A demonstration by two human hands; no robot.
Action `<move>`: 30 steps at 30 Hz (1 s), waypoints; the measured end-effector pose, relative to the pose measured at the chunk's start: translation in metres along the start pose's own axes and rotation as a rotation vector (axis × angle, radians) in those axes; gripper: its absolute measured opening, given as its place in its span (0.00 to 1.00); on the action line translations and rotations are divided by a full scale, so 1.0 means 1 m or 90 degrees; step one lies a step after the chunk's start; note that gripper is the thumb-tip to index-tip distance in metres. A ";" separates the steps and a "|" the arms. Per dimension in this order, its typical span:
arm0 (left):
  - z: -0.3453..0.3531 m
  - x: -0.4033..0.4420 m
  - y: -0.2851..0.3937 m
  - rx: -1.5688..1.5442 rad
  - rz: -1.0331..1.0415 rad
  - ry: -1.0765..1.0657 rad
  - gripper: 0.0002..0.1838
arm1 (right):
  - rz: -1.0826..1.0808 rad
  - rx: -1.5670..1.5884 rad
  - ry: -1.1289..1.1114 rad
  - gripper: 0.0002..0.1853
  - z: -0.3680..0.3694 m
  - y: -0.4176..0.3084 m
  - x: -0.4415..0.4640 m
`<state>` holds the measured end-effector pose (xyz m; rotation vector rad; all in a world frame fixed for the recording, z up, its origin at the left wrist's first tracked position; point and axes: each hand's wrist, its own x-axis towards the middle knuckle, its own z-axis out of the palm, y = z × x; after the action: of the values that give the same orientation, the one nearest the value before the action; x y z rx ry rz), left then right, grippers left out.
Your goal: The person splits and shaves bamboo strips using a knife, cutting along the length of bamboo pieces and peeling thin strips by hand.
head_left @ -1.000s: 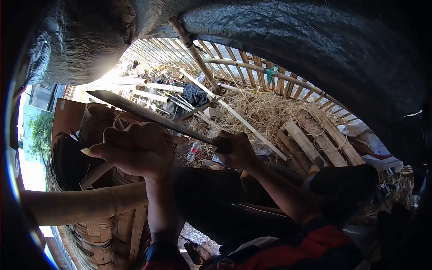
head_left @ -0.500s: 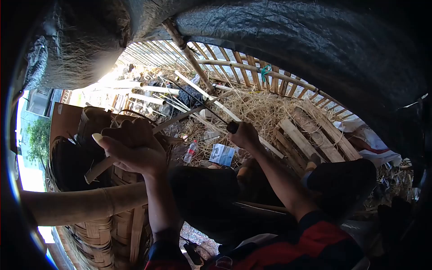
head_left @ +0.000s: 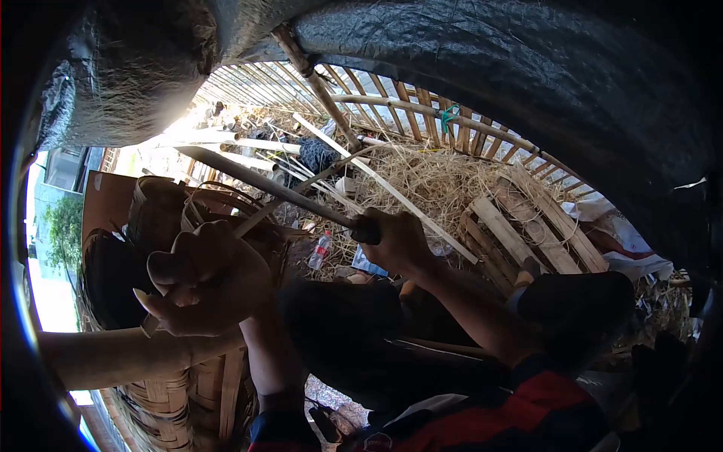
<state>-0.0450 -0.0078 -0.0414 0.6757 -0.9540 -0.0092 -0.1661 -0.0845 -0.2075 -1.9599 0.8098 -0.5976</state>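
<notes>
My left hand (head_left: 207,282) is closed around a narrow bamboo strip (head_left: 252,224), its short end poking out below the fist and its long end slanting away to the upper right. In my right hand (head_left: 399,241) is the dark handle of a long-bladed knife (head_left: 252,178), the blade pointing to the upper left. Blade and strip cross in the view just beyond my left hand; whether they touch I cannot tell. Under my left forearm runs a thick bamboo pole (head_left: 135,360), with a woven bamboo basket (head_left: 162,407) below it.
Straw (head_left: 429,181) and wooden boards (head_left: 512,233) litter the ground at the right. A plastic bottle (head_left: 320,250) lies near my knees. Cut bamboo pieces (head_left: 267,145) are scattered ahead. A slatted bamboo fence (head_left: 414,113) curves behind, and dark plastic sheeting (head_left: 489,53) hangs overhead.
The knife has swung leftwards, its blade now showing broadside across the strip. My right hand has moved slightly left and down; my left hand has turned and dropped a little.
</notes>
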 end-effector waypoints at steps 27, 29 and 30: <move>-0.003 0.000 0.000 -0.136 -0.058 -0.145 0.22 | 0.032 0.031 0.000 0.14 0.028 0.096 0.009; -0.002 0.002 0.000 -0.132 -0.061 -0.138 0.22 | -0.005 0.063 -0.054 0.13 0.027 0.096 0.019; -0.002 0.003 0.001 -0.137 -0.069 -0.139 0.22 | -0.007 0.063 -0.055 0.13 0.032 0.104 0.022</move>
<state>-0.0419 -0.0073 -0.0394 0.5330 -1.1060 -0.2827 -0.1612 -0.1219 -0.3119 -1.8868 0.7036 -0.5458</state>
